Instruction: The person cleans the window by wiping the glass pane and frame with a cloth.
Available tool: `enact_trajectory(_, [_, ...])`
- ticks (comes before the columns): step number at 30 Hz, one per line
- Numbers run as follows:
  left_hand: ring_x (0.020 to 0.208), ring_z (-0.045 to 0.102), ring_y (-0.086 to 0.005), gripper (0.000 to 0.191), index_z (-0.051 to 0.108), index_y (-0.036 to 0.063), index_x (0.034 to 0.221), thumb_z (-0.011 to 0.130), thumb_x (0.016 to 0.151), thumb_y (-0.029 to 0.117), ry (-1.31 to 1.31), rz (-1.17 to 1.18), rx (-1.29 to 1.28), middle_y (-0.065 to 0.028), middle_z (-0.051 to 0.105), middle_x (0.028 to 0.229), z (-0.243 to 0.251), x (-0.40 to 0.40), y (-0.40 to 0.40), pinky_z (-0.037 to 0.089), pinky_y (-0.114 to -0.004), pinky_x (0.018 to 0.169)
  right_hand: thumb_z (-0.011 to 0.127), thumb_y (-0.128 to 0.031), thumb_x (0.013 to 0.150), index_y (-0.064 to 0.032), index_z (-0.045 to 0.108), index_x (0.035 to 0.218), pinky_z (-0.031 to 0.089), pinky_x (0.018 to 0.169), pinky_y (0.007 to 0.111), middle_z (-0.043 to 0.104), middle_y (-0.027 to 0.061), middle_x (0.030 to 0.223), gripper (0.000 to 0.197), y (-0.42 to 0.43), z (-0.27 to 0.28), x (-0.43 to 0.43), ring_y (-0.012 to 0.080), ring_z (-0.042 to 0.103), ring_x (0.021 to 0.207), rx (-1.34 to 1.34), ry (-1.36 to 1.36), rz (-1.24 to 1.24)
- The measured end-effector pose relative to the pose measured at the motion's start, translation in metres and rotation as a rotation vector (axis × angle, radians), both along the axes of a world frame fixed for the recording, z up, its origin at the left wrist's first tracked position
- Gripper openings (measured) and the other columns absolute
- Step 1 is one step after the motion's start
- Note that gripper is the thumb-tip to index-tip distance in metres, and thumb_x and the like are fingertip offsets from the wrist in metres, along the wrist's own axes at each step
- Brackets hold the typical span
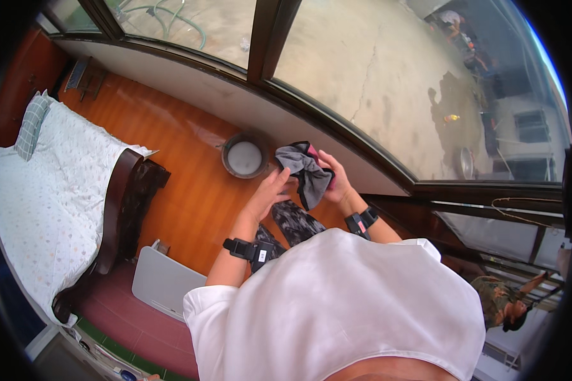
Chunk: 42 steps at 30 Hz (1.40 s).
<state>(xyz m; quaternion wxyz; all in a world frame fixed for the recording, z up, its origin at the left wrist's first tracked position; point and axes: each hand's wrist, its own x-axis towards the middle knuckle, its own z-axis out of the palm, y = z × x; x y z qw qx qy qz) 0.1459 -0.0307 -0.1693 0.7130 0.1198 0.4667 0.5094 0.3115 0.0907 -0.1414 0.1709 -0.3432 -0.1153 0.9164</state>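
A bunched grey cloth with black edging and a dark pink underside is held up before me, above the floor. My right hand grips its right side, with the fingers partly behind the pink part. At the cloth's left edge is my left hand, thumb against the grey fabric and fingers slightly blurred below. Just beyond my left hand, a round bucket stands on the wooden floor. Cloudy whitish liquid fills part of it.
Dark-framed window panes rise above a low wall beside the bucket. A bed with a dark wooden footboard stands left, near a grey folding table. A person is at the right; others are outside.
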Motion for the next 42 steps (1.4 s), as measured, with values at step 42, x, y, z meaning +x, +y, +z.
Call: enact_trajectory(42, [0.102,0.059,-0.0242,0.053,0.049,0.0017,0.127,0.048,0.096,0.045,0.725,-0.250,-0.094,-0.0152,0.061,0.114,-0.087,0.019,0.076,0.046,-0.034,0.085,0.053,-0.051,0.092,-0.0152,0.058,0.120,0.048,0.086,0.032,0.063,0.0051,0.115,0.046,-0.034,-0.139,-0.036,0.0167,0.059,0.100,-0.150,-0.147,-0.478])
